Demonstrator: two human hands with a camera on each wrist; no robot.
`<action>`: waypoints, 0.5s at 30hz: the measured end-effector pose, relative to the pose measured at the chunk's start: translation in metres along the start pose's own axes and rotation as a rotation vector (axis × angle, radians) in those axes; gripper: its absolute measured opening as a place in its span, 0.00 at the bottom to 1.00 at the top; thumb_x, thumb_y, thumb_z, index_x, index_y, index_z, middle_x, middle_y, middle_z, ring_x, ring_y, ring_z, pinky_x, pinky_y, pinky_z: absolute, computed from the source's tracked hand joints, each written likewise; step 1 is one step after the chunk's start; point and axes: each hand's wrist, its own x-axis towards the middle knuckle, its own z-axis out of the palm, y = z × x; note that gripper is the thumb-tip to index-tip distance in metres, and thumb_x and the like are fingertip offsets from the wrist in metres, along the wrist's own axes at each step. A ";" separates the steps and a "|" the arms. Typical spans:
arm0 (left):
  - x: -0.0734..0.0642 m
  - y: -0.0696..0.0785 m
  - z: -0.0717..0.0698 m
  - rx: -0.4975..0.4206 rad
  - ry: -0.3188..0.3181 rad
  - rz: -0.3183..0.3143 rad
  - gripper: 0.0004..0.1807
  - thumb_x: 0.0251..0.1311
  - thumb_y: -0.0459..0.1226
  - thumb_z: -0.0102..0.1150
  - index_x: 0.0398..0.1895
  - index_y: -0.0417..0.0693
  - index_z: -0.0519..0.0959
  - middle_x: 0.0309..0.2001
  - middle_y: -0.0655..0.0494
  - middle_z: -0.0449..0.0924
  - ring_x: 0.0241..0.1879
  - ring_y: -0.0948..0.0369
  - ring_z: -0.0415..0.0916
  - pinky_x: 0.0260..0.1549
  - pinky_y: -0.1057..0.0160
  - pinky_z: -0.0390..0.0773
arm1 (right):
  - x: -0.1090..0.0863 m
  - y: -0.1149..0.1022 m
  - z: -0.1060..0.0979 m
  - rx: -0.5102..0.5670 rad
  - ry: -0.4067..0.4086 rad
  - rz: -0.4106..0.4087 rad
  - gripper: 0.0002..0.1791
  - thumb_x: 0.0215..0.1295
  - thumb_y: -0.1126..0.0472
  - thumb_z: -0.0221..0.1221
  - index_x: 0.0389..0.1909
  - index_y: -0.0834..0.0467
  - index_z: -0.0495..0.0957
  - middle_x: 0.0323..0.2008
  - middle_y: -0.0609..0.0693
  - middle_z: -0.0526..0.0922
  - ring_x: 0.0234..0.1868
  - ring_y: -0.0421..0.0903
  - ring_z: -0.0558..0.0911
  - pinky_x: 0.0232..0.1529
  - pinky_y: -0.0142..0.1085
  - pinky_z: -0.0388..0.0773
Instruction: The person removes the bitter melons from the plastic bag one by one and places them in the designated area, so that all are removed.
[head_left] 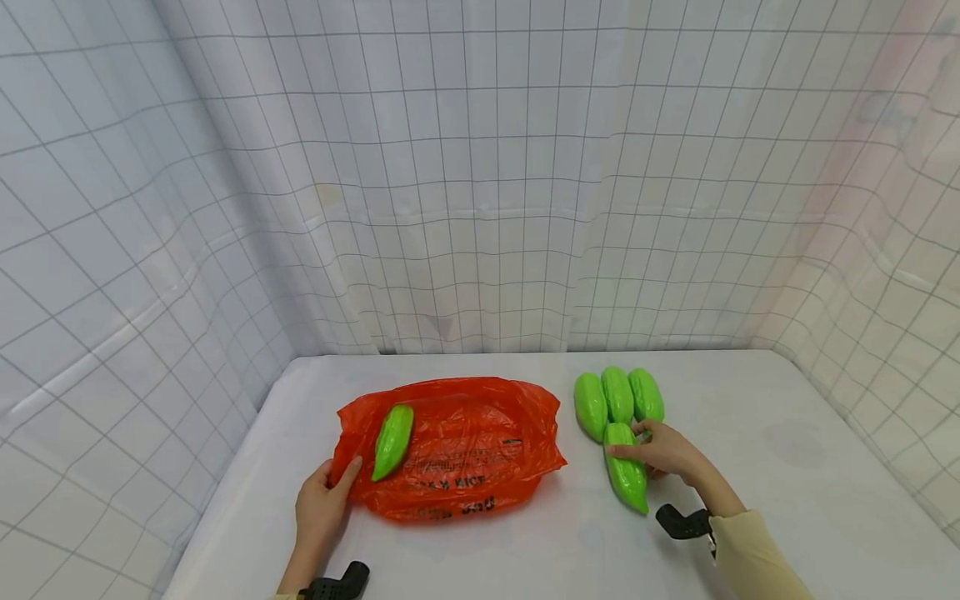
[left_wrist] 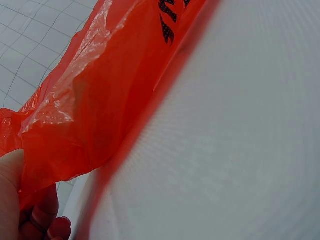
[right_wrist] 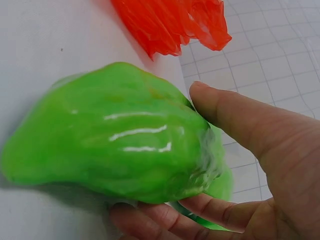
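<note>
My left hand (head_left: 321, 508) pinches the left edge of a red plastic bag (head_left: 480, 433) between thumb and fingers; the left wrist view shows its thin film (left_wrist: 95, 100) lifted at that corner. On the bag's left part lies a glossy green bitter melon (head_left: 393, 442). Toward the right, my right hand (head_left: 667, 452) grips another bitter melon (head_left: 626, 479), thumb on one side and fingers curled on the other. This melon (right_wrist: 115, 135) has a ridged, shiny skin and its pointed end faces away from the palm.
Just behind the gripped melon, several more bitter melons (head_left: 617, 394) lie side by side. White table cloth (head_left: 750, 433) covers the surface. White grid-patterned curtains (head_left: 480, 208) enclose the back and both sides.
</note>
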 end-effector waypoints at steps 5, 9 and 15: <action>0.001 -0.001 0.000 -0.002 -0.005 -0.002 0.24 0.63 0.53 0.56 0.39 0.38 0.78 0.23 0.54 0.75 0.26 0.57 0.66 0.25 0.64 0.66 | 0.000 0.001 -0.001 -0.006 -0.004 0.003 0.47 0.50 0.39 0.68 0.56 0.73 0.65 0.37 0.57 0.75 0.29 0.48 0.75 0.31 0.42 0.76; 0.001 -0.001 0.000 -0.008 -0.009 0.003 0.25 0.63 0.54 0.55 0.40 0.37 0.78 0.24 0.53 0.76 0.27 0.57 0.67 0.25 0.65 0.67 | -0.001 0.002 -0.004 -0.017 -0.006 0.002 0.47 0.50 0.38 0.67 0.56 0.72 0.65 0.38 0.58 0.76 0.30 0.48 0.76 0.32 0.42 0.76; 0.000 0.000 0.000 -0.015 -0.007 -0.009 0.25 0.63 0.53 0.56 0.40 0.38 0.78 0.24 0.53 0.76 0.26 0.58 0.67 0.25 0.64 0.66 | -0.006 0.002 -0.010 0.004 0.011 -0.022 0.44 0.52 0.39 0.66 0.56 0.71 0.67 0.38 0.57 0.78 0.30 0.49 0.78 0.32 0.43 0.76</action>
